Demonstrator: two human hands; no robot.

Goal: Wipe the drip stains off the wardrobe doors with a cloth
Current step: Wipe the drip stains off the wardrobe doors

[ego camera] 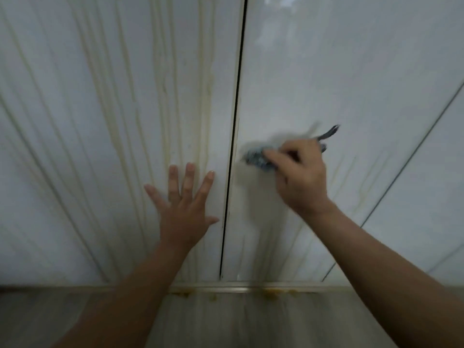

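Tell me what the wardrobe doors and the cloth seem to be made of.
The wardrobe doors: smooth white panels with a glossy finish, probably laminate or lacquered board. Soft reflections show near the top, and the yellowish drip stains sit on the surface. The cloth: soft blue-grey fabric, bunched in the right hand; blur hides the weave.

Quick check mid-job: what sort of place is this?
Probably a bedroom or similar room at home: glossy white wardrobe doors split by a dark gap, yellowish drip stains down them, a rail at their foot. The right hand holds a cloth against one.
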